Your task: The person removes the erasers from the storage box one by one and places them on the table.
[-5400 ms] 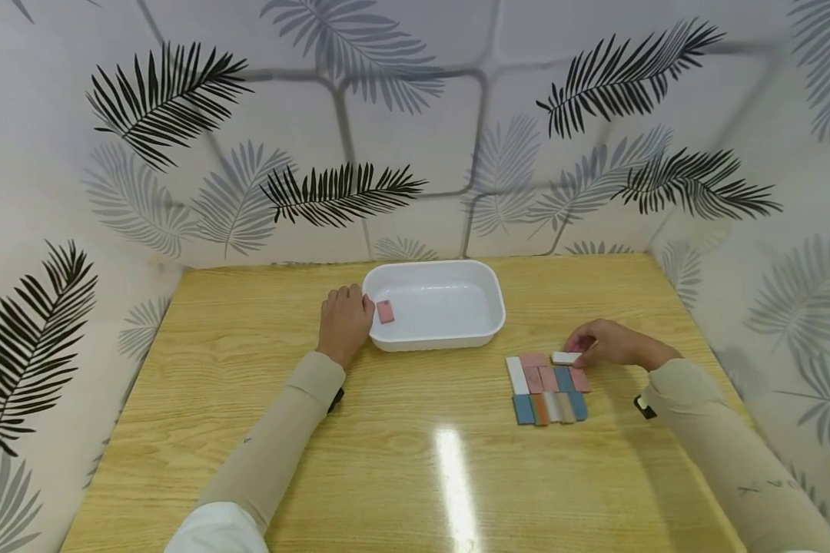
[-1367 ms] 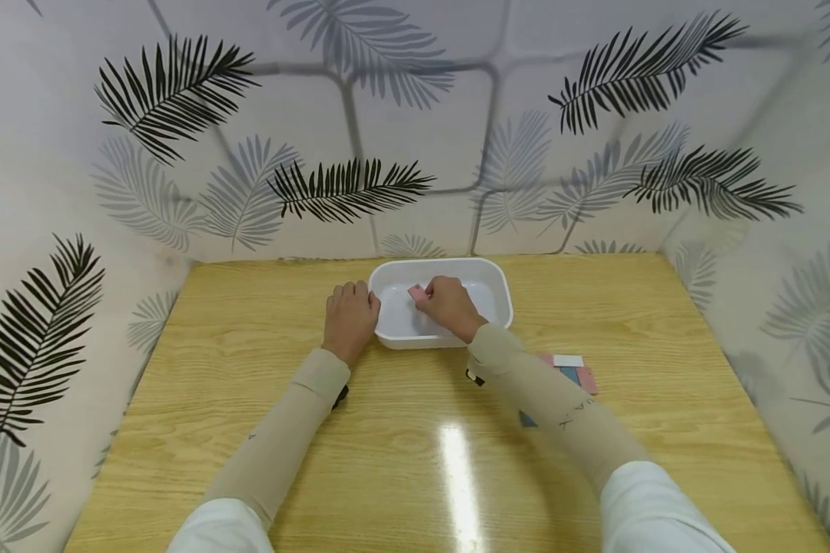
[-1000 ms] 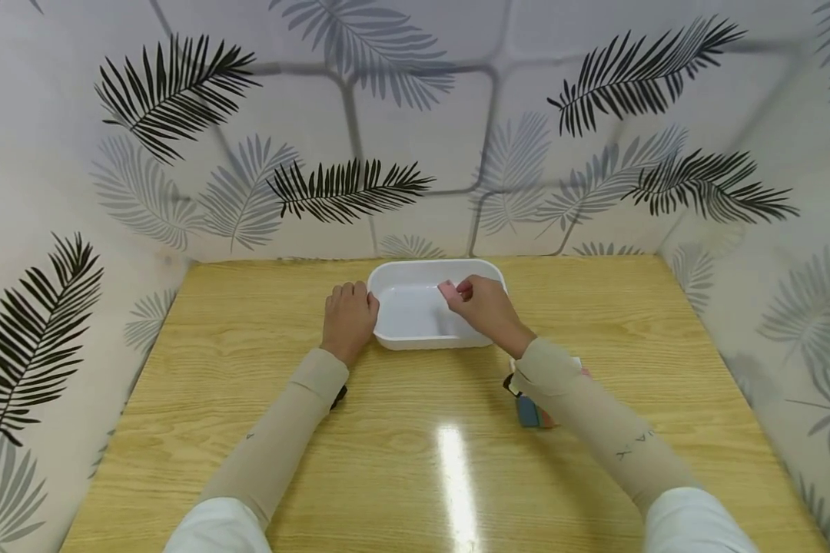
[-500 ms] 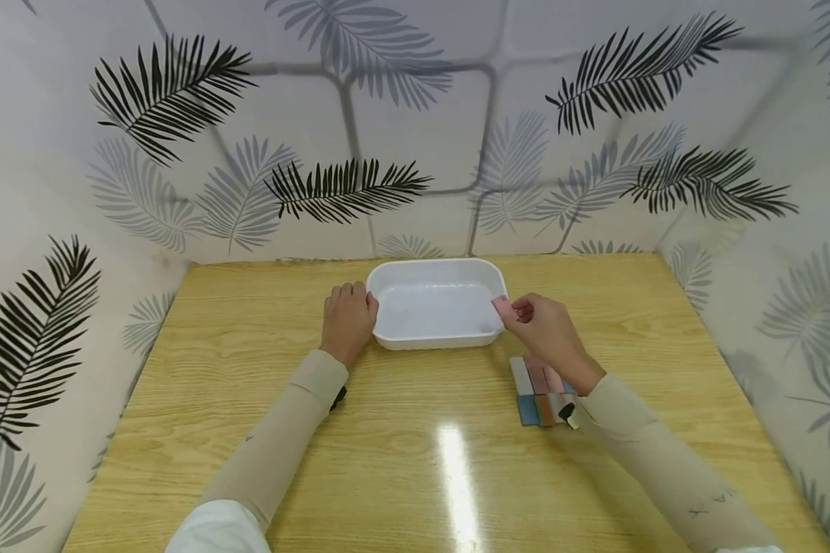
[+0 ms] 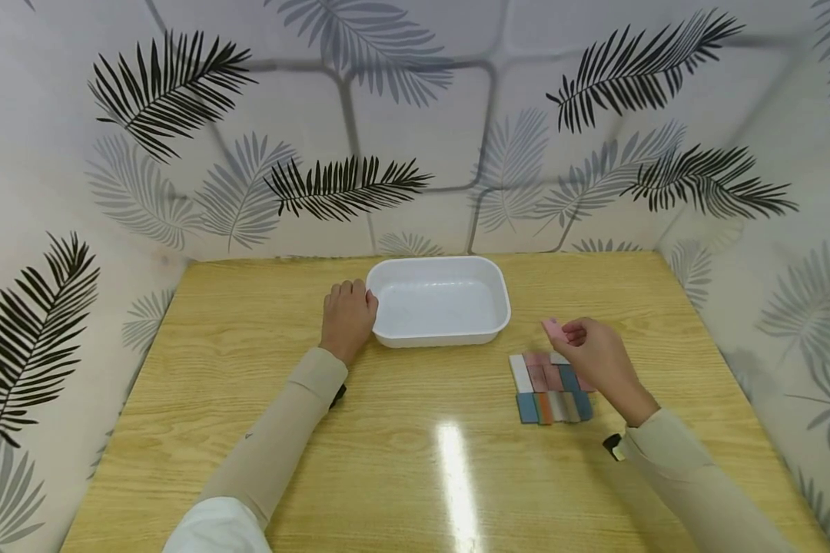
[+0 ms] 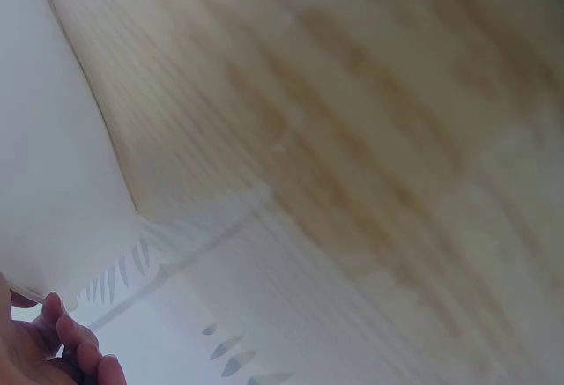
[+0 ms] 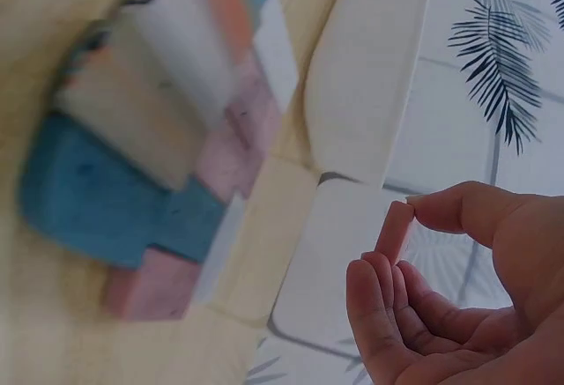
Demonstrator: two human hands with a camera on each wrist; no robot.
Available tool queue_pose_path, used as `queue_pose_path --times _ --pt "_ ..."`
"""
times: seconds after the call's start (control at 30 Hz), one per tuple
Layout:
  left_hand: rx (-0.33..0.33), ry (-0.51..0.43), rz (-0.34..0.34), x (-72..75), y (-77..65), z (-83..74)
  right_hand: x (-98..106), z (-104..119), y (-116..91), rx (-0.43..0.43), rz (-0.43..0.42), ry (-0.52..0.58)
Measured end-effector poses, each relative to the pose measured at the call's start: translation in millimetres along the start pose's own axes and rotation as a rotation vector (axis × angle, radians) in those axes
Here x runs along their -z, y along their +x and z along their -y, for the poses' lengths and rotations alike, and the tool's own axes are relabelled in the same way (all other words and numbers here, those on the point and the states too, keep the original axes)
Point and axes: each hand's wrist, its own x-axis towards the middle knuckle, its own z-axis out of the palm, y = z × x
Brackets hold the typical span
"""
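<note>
My right hand [image 5: 598,357] pinches a small flat pink block [image 5: 554,330] between thumb and fingers, raised just behind the far edge of a cluster of blocks. In the right wrist view the pink block [image 7: 395,231] stands on edge between the fingertips. The cluster of white, pink, blue, orange-green and grey blocks [image 5: 544,376] lies in tight rows on the table; the hand covers part of its right end. My left hand [image 5: 348,319] grips the left rim of a white plastic tub [image 5: 437,340], with curled fingers [image 6: 66,328] by the rim in the left wrist view.
The wooden table [image 5: 387,445] ends at the back against a wall covering [image 5: 415,138] with a feather-leaf print. More of this covering stands at both sides. The tub sits near the back edge, left of the blocks.
A white block was set at the cluster's far side. The pink block that lay in the tub was picked up and carried right, out to the blocks. The left hand stayed at the rim.
</note>
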Motion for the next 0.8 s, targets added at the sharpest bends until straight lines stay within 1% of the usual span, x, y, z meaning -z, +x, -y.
queue_pose_path --times 0.1,0.27,0.33,0.47,0.63,0.8 --pt "-0.001 -0.003 0.004 -0.7 -1.1 -1.1 3 -14 -13 -0.041 0.016 0.010" --pt "-0.004 0.005 0.007 -2.9 0.4 -0.7 8 -35 -33 -0.083 0.029 0.010" --pt "-0.006 0.012 0.004 -3.6 1.0 0.3 10 -41 -39 -0.084 0.028 -0.022" --pt "0.000 0.020 0.004 -3.3 -0.1 1.1 12 -51 -52 -0.082 0.042 -0.039" --pt "-0.007 0.015 0.004 -3.5 -0.5 0.9 16 -60 -70 -0.099 0.098 -0.066" --pt "-0.012 0.027 -0.014 -3.4 0.6 1.5 17 -66 -78 -0.137 0.160 -0.054"
